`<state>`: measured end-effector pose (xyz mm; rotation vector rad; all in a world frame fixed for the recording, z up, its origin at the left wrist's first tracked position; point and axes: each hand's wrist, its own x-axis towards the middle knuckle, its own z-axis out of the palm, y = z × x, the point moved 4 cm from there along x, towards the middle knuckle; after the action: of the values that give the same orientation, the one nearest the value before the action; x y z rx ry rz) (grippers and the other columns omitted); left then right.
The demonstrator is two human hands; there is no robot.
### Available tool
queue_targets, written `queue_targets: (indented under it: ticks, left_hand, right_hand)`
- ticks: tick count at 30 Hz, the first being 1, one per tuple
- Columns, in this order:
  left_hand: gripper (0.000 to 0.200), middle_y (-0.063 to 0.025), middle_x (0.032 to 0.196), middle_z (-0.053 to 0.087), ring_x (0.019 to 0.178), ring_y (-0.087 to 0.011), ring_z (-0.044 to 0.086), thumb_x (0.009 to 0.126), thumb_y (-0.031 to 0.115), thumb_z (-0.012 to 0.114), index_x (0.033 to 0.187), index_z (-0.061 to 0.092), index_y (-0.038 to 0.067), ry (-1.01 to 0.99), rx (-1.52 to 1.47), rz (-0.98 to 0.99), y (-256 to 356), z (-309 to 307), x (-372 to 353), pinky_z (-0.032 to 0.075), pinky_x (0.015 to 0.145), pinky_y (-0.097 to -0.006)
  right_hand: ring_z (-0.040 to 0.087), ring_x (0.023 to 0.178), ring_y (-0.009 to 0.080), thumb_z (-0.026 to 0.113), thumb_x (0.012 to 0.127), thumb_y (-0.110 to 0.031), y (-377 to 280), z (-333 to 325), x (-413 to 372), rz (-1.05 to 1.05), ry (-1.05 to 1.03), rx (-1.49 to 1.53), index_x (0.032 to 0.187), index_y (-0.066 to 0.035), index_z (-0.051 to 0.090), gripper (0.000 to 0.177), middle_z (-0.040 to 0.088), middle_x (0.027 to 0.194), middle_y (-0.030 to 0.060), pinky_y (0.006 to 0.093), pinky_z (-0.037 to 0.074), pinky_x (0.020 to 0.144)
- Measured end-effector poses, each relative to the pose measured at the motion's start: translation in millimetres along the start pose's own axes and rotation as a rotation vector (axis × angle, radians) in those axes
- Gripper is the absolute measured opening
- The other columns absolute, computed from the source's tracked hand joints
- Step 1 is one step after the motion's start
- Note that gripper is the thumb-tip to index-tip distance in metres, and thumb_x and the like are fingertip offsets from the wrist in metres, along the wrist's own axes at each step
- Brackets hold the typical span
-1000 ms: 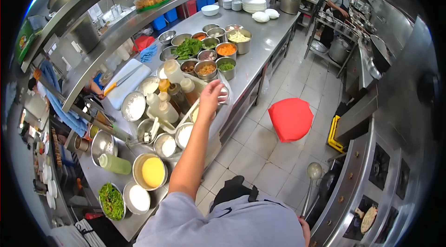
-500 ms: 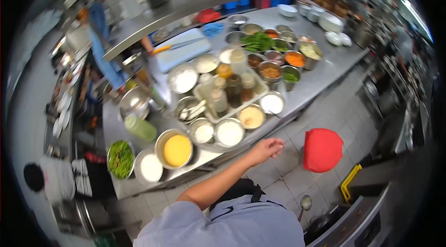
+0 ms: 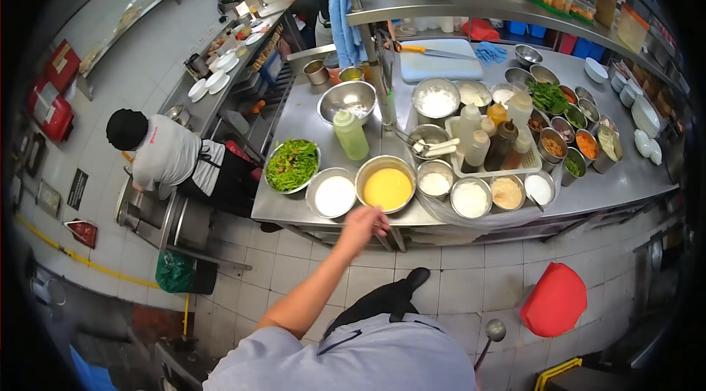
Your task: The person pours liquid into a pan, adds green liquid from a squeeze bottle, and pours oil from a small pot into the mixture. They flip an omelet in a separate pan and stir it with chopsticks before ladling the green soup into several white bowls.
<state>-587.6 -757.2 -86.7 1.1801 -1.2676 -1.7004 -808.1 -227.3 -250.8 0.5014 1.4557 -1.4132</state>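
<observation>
My left hand [image 3: 363, 228] is in front of the counter's front edge, just below the steel pot of yellow liquid [image 3: 387, 187]. Its fingers are loosely curled and slightly apart, with nothing visible in them. To the left of that pot stand a bowl of white contents [image 3: 332, 195] and a bowl of chopped greens [image 3: 292, 165]. A green squeeze bottle [image 3: 351, 135] is upright behind them. At lower right, a ladle [image 3: 496, 330] shows with its handle running down beside my body; what holds it is hidden. My right hand is out of view.
A tray of sauce bottles [image 3: 491, 142] and several ingredient containers stand on the steel counter [image 3: 294, 108]. A shelf [image 3: 471, 3] hangs above. Beyond the counter's left end, a co-worker [image 3: 173, 148] bends over a sink. A red stool [image 3: 555, 300] is at lower right.
The view has swung left, bringing the co-worker and left wall further into sight. My left hand has gone from near the containers of white and beige contents to the pot of yellow liquid.
</observation>
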Motion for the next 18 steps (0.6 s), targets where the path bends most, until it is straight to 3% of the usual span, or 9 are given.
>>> queue_targets:
  ticks: [5, 11, 14, 16, 18]
  left_hand:
    - [0.014, -0.0088, 0.089, 0.064, 0.069, -0.0167, 0.063, 0.094, 0.014, 0.047, 0.098, 0.059, 0.005, 0.284, 0.009, 0.305, 83, -101, 51, 0.052, 0.059, -0.0297]
    - [0.022, -0.003, 0.085, 0.064, 0.067, -0.0102, 0.054, 0.09, 0.023, 0.061, 0.102, 0.066, 0.005, 0.347, 0.188, 0.324, 137, -204, 204, 0.046, 0.057, -0.0264]
    - [0.029, -0.0068, 0.085, 0.067, 0.074, -0.0134, 0.06, 0.09, 0.025, 0.061, 0.103, 0.068, 0.0, 0.364, 0.383, 0.262, 145, -244, 297, 0.048, 0.063, -0.0293]
    - [0.033, -0.0124, 0.091, 0.07, 0.081, -0.0187, 0.064, 0.089, 0.025, 0.061, 0.103, 0.069, -0.004, 0.348, 0.509, 0.512, 149, -259, 360, 0.049, 0.072, -0.0335]
    - [0.034, -0.0139, 0.095, 0.071, 0.085, -0.0207, 0.065, 0.089, 0.025, 0.061, 0.104, 0.068, -0.005, 0.272, 0.513, 0.432, 145, -268, 422, 0.049, 0.075, -0.0345]
  right_hand:
    - [0.046, 0.061, 0.0109, 0.059, 0.09, -0.007, 17, 15, -9, -0.021, -0.038, -0.018, 0.107, -0.003, 0.058, 0.018, 0.053, 0.076, 0.0014, 0.0242, 0.041, 0.055]
    - [0.045, 0.061, 0.0104, 0.058, 0.091, -0.006, 67, 61, -45, -0.081, 0.006, 0.018, 0.11, -0.002, 0.057, 0.02, 0.052, 0.077, 0.0017, 0.0238, 0.04, 0.055]
    - [0.044, 0.061, 0.0101, 0.057, 0.091, -0.005, 104, 97, -67, -0.126, 0.05, 0.035, 0.111, -0.001, 0.057, 0.02, 0.052, 0.077, 0.0018, 0.0236, 0.039, 0.056]
    - [0.043, 0.061, 0.0099, 0.057, 0.092, -0.005, 133, 127, -83, -0.16, 0.081, 0.048, 0.112, -0.001, 0.057, 0.021, 0.052, 0.078, 0.0019, 0.0235, 0.039, 0.056]
    - [0.042, 0.061, 0.0097, 0.057, 0.092, -0.005, 165, 158, -104, -0.226, 0.091, 0.015, 0.113, -0.001, 0.057, 0.021, 0.052, 0.078, 0.0019, 0.0234, 0.038, 0.056]
